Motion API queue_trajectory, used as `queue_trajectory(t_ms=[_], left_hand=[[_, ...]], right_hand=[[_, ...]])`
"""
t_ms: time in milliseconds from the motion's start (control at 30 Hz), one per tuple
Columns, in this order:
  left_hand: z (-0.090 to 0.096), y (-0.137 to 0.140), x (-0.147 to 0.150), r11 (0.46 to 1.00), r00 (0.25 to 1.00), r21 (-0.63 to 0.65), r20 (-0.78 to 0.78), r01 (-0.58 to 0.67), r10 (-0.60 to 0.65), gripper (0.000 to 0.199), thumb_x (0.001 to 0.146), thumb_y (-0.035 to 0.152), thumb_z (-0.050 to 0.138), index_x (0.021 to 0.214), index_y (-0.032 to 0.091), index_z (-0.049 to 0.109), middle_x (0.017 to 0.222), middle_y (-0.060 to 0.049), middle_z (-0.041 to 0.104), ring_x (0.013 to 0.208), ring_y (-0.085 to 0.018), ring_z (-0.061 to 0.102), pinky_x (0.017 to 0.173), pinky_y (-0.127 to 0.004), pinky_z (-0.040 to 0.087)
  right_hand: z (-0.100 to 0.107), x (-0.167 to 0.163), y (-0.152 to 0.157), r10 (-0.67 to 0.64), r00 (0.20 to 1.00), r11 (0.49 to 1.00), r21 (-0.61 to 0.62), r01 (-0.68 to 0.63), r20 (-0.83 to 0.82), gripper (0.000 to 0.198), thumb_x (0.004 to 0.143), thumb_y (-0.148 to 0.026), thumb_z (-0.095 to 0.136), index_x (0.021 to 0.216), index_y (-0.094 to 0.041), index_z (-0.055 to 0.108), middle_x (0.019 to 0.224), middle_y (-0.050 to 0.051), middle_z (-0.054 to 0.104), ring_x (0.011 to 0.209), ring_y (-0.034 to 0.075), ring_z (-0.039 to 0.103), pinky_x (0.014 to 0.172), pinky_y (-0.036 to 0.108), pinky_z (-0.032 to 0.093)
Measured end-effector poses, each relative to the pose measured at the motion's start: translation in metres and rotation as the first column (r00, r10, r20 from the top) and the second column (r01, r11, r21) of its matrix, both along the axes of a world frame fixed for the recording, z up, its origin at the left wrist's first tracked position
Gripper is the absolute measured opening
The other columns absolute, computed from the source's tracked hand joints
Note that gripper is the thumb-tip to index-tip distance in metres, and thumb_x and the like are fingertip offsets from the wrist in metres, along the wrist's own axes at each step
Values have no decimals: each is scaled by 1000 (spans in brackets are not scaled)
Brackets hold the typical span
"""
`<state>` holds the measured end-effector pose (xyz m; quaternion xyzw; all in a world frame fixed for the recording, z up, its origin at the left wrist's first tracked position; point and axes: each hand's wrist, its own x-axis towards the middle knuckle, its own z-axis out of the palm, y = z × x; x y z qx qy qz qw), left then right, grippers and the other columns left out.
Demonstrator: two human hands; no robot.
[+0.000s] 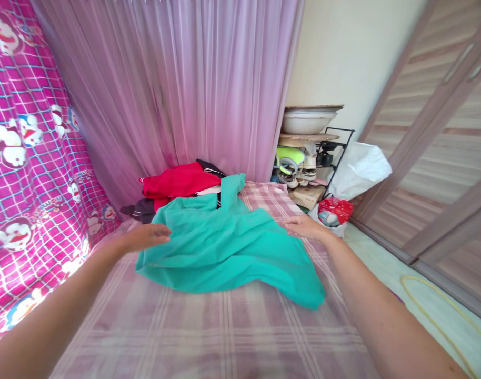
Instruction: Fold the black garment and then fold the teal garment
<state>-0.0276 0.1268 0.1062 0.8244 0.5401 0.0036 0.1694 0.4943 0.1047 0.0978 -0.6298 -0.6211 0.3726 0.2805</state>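
Observation:
A teal garment (228, 242) lies loosely spread and wrinkled on the plaid bed sheet (209, 342), one narrow part reaching toward the curtain and another toward the front right. My left hand (148, 237) is at its left edge, fingers stretched out and holding nothing. Over by the upper right edge, my right hand (303, 227) has its fingers extended, also with nothing in them. Whether either hand touches the cloth I cannot tell. Behind the garment sits a pile of clothes, with a red garment (177, 181) on top and dark pieces around it.
A purple curtain (209, 84) hangs behind the bed, and a pink patterned cloth (35, 173) at the left. To the right stand a rack (337, 158) with shoes and a basin (309, 121), a white bag (361, 168), a red bag (337, 209) and a wooden wardrobe (433, 173).

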Motion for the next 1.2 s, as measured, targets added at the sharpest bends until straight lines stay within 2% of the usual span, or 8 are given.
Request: queue_trajectory(t_ms=[167,333,433,633,867,1000,1167,1200], left_hand=[[-4,47,-9,910,987,414,-137,-24,89,53,84,45,46,130,22,59,139,-11,58,129,-27,52,109,-42,38],[-14,80,-1,892,949,451,-278,-11,152,53,77,38,62,128,27,61,148,-11,49,136,-35,43,109,-51,36],[-16,88,6,897,945,440,-304,30,117,32,80,34,59,109,26,70,145,-9,52,138,-34,41,113,-53,31],[4,60,17,850,973,478,-172,220,-156,29,94,34,42,109,26,65,112,-3,71,116,-21,59,117,-47,26],[29,33,15,873,954,432,-280,227,-109,50,92,63,37,91,24,68,72,-3,66,77,-21,62,82,-36,48],[26,33,1,903,933,362,-344,233,-102,39,84,61,52,76,25,67,71,-3,67,76,-23,62,81,-39,45],[44,20,-12,804,987,588,-157,85,11,29,86,41,43,94,30,68,103,-3,71,97,-26,62,99,-48,38],[55,15,-14,809,995,588,-87,10,51,33,86,42,39,101,31,67,100,-2,71,92,-24,63,94,-45,41]], right_hand=[[-3,-36,37,-131,989,989,75,126,68,22,84,-28,60,98,-17,73,77,3,73,61,16,66,52,23,47],[-4,-83,98,-129,979,986,120,111,156,26,91,-30,50,103,-19,70,94,4,74,64,15,69,58,24,47],[-7,-120,139,-135,968,985,136,108,211,31,92,-39,50,106,-19,69,97,7,74,81,20,70,70,27,49],[-33,-190,189,-199,955,975,147,169,220,61,79,-60,63,119,-14,63,121,20,67,114,33,60,88,37,47],[-51,-163,199,-310,950,937,177,301,24,32,81,-38,57,97,-15,72,76,13,72,80,29,69,68,36,53],[-32,-112,181,-426,889,832,312,458,-169,47,88,-41,35,108,-15,68,73,7,70,72,23,67,58,31,53],[9,-75,142,-369,753,514,555,654,-546,48,82,-52,46,105,-17,69,81,3,70,75,20,64,67,32,52],[20,-71,133,-361,765,493,586,642,-534,47,83,-52,45,103,-17,68,82,3,69,77,20,63,68,32,52]])
